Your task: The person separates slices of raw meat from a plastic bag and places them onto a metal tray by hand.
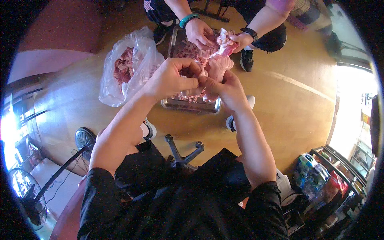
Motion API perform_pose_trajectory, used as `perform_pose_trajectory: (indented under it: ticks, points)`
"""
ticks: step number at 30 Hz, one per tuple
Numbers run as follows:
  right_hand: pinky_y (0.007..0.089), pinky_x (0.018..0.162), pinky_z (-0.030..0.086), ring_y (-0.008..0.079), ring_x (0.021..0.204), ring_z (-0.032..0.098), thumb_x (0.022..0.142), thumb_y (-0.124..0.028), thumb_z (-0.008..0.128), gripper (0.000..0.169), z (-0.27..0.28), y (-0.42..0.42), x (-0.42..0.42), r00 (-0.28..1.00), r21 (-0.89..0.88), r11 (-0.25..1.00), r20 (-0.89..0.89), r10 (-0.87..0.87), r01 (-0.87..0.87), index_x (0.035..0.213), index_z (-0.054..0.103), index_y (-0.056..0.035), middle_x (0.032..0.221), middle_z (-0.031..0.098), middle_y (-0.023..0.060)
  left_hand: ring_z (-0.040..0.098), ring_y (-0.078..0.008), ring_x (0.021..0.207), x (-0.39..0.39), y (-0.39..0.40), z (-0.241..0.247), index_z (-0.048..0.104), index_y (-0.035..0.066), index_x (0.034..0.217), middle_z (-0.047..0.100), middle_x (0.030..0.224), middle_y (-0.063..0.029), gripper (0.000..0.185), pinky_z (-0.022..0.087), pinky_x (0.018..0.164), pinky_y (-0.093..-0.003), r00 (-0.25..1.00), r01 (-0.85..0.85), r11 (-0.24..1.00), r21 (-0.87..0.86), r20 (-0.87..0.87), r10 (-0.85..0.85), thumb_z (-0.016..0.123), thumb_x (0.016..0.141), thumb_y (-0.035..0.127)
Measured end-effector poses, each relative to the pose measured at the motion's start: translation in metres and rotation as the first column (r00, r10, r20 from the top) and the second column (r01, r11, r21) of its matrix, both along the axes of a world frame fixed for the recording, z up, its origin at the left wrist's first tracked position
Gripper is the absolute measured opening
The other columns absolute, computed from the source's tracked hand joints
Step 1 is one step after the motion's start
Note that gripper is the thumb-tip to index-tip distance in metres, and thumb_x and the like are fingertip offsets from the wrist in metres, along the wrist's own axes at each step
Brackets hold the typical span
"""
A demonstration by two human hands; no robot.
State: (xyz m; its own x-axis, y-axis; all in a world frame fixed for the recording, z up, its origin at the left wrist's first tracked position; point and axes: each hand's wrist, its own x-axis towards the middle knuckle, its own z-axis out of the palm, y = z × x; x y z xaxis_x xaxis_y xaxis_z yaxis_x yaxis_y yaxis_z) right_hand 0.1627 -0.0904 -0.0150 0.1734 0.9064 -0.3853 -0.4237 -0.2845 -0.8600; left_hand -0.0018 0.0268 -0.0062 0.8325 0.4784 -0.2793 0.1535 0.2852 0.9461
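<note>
My left hand (177,76) and my right hand (225,88) meet over a metal tray (192,107) on the floor. Between them is a piece of raw pale-pink meat (220,66), pinched at its near side by fingers of both hands. Which part each fingertip grips is partly hidden. Under my hands the tray holds more raw meat pieces (189,97). Across the tray, another person's hands (199,33) handle raw meat with a whitish end (223,39); I cannot tell whether it joins the piece at my fingers.
A clear plastic bag (109,87) of raw meat (123,67) stands left of the tray. A chair's base (181,154) lies below me. A pedestal fan (28,192) stands at lower left, a shelf rack with packages (327,177) at lower right. The other person's shoe (247,60) is beside the tray.
</note>
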Motion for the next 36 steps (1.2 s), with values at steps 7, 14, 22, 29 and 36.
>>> perform_pose_trajectory:
  ticks: [7, 14, 22, 29, 36]
  points:
    - [0.0241, 0.051, 0.046, 0.0078, 0.063, 0.060, 0.081, -0.008, 0.075, 0.014, -0.013, -0.006, 0.006, 0.999, -0.035, 0.998, 0.027, -0.047, 0.048, 0.091, 0.066, -0.0025, 0.077, 0.065, 0.0005, 0.056, -0.0060, 0.078, 0.001, -0.002, -0.002, 0.063, 0.004, 0.093, 0.061, 0.083, 0.0025, 0.014, 0.048, 0.072, -0.0247, 0.996, 0.068, 0.997, 0.045, -0.069, -0.065, 0.069, 0.081, 0.006]
    - [0.0263, 0.057, 0.049, 0.0088, 0.071, 0.062, 0.081, -0.005, 0.068, 0.014, -0.012, -0.012, 0.010, 0.975, -0.085, 0.996, 0.218, 0.039, -0.021, 0.093, 0.067, 0.0001, 0.080, 0.067, 0.0027, 0.058, -0.0071, 0.077, 0.001, -0.003, 0.004, 0.061, 0.005, 0.093, 0.062, 0.085, 0.0016, 0.015, 0.049, 0.072, -0.0249, 0.990, 0.120, 0.992, -0.028, -0.074, -0.122, 0.069, 0.080, 0.007]
    - [0.0251, 0.058, 0.049, 0.0102, 0.065, 0.061, 0.083, -0.008, 0.068, 0.021, -0.017, -0.018, 0.017, 0.999, -0.164, 0.985, 0.022, -0.043, 0.046, 0.101, 0.063, 0.0004, 0.085, 0.068, 0.0041, 0.060, -0.0084, 0.080, -0.002, 0.002, 0.019, 0.060, 0.007, 0.094, 0.063, 0.087, 0.0001, 0.018, 0.050, 0.073, -0.0247, 0.993, 0.120, 0.986, -0.111, 0.012, -0.120, 0.069, 0.079, 0.009]
    - [0.0279, 0.063, 0.054, 0.0136, 0.069, 0.065, 0.085, -0.009, 0.067, 0.026, -0.014, -0.015, 0.007, 1.000, 0.025, 1.000, 0.018, -0.013, 0.013, 0.109, 0.061, -0.0011, 0.092, 0.068, 0.0060, 0.059, -0.0104, 0.085, -0.001, 0.000, 0.014, 0.058, 0.006, 0.095, 0.062, 0.091, -0.0008, 0.022, 0.050, 0.076, -0.0270, 0.987, 0.159, 0.987, -0.014, -0.034, -0.160, 0.068, 0.076, 0.010]
    - [0.0268, 0.038, 0.037, 0.0104, 0.042, 0.050, 0.086, -0.020, 0.072, 0.025, -0.033, -0.021, 0.017, 0.913, -0.277, 0.961, 0.385, 0.135, -0.025, 0.096, 0.063, 0.0012, 0.059, 0.056, 0.0016, 0.061, -0.0141, 0.079, -0.013, 0.007, 0.036, 0.058, 0.003, 0.094, 0.062, 0.093, -0.0054, 0.021, 0.053, 0.069, -0.0267, 0.946, 0.089, 0.934, -0.346, 0.323, 0.029, 0.065, 0.075, 0.008]
